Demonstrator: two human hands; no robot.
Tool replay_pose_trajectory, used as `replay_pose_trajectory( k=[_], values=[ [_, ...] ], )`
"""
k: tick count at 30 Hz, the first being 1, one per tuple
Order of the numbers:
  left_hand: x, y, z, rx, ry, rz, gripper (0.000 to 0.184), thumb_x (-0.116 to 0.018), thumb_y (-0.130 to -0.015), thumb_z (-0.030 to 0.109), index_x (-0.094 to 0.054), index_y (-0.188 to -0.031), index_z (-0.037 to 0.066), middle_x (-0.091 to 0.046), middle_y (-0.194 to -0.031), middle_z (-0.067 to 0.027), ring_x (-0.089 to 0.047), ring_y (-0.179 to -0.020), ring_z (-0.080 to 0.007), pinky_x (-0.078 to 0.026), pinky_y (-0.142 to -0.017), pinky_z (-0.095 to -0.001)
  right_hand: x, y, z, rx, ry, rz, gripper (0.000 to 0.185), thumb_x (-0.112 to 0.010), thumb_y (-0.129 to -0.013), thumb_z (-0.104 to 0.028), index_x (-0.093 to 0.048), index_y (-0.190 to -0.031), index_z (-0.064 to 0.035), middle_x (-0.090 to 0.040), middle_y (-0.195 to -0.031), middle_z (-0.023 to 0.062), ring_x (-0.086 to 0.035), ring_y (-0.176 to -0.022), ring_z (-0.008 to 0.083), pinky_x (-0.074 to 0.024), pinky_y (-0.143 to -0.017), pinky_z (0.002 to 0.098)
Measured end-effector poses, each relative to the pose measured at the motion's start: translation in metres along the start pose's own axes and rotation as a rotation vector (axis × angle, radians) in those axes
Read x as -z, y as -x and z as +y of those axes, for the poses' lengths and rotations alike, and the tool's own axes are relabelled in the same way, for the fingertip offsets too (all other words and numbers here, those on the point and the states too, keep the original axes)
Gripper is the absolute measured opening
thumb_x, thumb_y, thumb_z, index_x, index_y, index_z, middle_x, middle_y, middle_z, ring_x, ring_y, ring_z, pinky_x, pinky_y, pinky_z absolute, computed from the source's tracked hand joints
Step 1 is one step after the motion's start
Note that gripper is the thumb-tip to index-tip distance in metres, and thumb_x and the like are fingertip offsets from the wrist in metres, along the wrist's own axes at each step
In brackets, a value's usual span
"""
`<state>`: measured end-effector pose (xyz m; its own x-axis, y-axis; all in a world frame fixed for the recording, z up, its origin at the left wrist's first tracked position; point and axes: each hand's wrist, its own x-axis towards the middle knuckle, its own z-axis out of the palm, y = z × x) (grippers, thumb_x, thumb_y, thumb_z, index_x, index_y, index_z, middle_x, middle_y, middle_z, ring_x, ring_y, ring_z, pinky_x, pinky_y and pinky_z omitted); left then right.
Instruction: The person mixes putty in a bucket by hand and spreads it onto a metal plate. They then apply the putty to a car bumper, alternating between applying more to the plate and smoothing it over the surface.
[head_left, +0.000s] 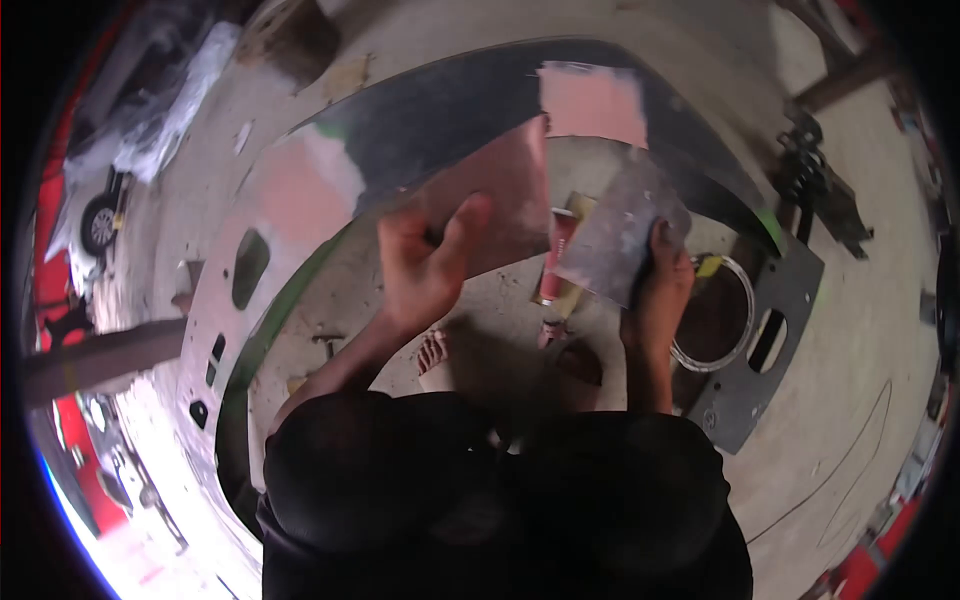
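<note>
My left hand (425,265) is closed around the edge of a flat, reddish-brown sheet (500,195), its thumb lying on the upper face. My right hand (660,285) grips a thin grey plate (615,230) with light smears on it. The two flat pieces are held close together, apart from each other at their near edges. Beneath and beyond them lies a large curved dark car body panel (430,125). Pink filler patches cover part of its left side (305,185) and its far right part (595,105). Blur hides finer detail.
A red and white tube (557,255) lies on something yellow on the floor between the hands. To the right, a round can (712,315) stands inside the panel's curve. A metal stand (805,165) is at the far right, and a beam (105,360) at left.
</note>
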<state>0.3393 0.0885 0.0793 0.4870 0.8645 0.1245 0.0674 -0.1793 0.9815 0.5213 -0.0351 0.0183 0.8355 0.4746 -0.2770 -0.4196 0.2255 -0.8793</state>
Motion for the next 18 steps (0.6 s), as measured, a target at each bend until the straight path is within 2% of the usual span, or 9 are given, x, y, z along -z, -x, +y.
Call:
replay_pose_trajectory(
  k=[3,4,6,9,10,13,18],
  values=[
    [-0.005,-0.004,0.000,-0.379,-0.111,-0.074,0.021,-0.066,-0.094,0.007,-0.070,-0.111,-0.004,-0.071,-0.098,-0.0090,-0.064,-0.086,-0.0113,-0.050,-0.071,-0.0252,0.009,0.001,-0.002,-0.067,0.055,-0.014,0.030,-0.063,-0.101,-0.031,-0.065,-0.105,-0.0020,-0.064,-0.092,-0.0009,-0.056,-0.080,0.0066,-0.0448,-0.074,0.0256],
    [-0.007,-0.002,0.002,-0.445,-0.195,-0.103,0.024,-0.066,-0.092,0.005,-0.070,-0.114,-0.004,-0.071,-0.100,-0.0112,-0.066,-0.087,-0.0145,-0.051,-0.071,-0.0260,0.008,0.002,-0.002,-0.083,0.073,-0.001,0.030,-0.063,-0.101,-0.030,-0.066,-0.109,-0.0013,-0.067,-0.098,0.0013,-0.060,-0.085,0.0074,-0.0478,-0.079,0.0256],
    [-0.010,0.003,0.006,-0.581,-0.367,-0.155,0.032,-0.066,-0.088,0.000,-0.069,-0.120,-0.003,-0.070,-0.104,-0.0157,-0.069,-0.088,-0.0209,-0.053,-0.073,-0.0275,0.006,0.001,0.002,-0.045,0.106,0.011,0.032,-0.062,-0.102,-0.032,-0.066,-0.107,-0.0004,-0.067,-0.094,0.0012,-0.058,-0.081,0.0071,-0.0468,-0.075,0.0255],
    [-0.020,0.013,0.009,-0.698,-0.440,-0.177,0.047,-0.067,-0.082,-0.005,-0.068,-0.128,0.002,-0.069,-0.106,-0.0160,-0.071,-0.088,-0.0246,-0.055,-0.071,-0.0285,-0.008,0.007,-0.002,0.066,0.042,-0.001,0.040,-0.059,-0.103,-0.037,-0.066,-0.100,0.0021,-0.063,-0.082,-0.0009,-0.049,-0.071,0.0072,-0.0415,-0.065,0.0255],
    [-0.020,0.017,0.011,-0.659,-0.448,-0.237,0.054,-0.067,-0.078,-0.009,-0.068,-0.130,0.004,-0.068,-0.112,-0.0156,-0.071,-0.089,-0.0235,-0.058,-0.068,-0.0275,-0.001,0.005,0.001,0.058,0.051,-0.053,0.039,-0.059,-0.104,-0.036,-0.067,-0.106,0.0023,-0.067,-0.090,0.0022,-0.054,-0.077,0.0076,-0.0445,-0.070,0.0253],
    [-0.025,0.023,0.008,-0.667,-0.471,-0.293,0.054,-0.067,-0.078,-0.009,-0.067,-0.131,0.004,-0.064,-0.119,-0.0170,-0.070,-0.093,-0.0238,-0.062,-0.072,-0.0269,-0.006,0.011,-0.013,-0.020,-0.069,-0.089,0.038,-0.060,-0.103,-0.036,-0.067,-0.105,0.0013,-0.067,-0.089,0.0018,-0.054,-0.077,0.0072,-0.0448,-0.070,0.0254],
    [-0.027,0.030,0.009,-0.620,-0.568,-0.383,0.054,-0.067,-0.078,-0.009,-0.066,-0.130,0.002,-0.059,-0.124,-0.0183,-0.068,-0.102,-0.0268,-0.064,-0.083,-0.0309,-0.001,0.012,-0.022,-0.107,-0.148,-0.127,0.028,-0.062,-0.102,-0.030,-0.064,-0.102,-0.0020,-0.066,-0.087,0.0020,-0.060,-0.070,0.0069,-0.0518,-0.062,0.0254]
  ],
)
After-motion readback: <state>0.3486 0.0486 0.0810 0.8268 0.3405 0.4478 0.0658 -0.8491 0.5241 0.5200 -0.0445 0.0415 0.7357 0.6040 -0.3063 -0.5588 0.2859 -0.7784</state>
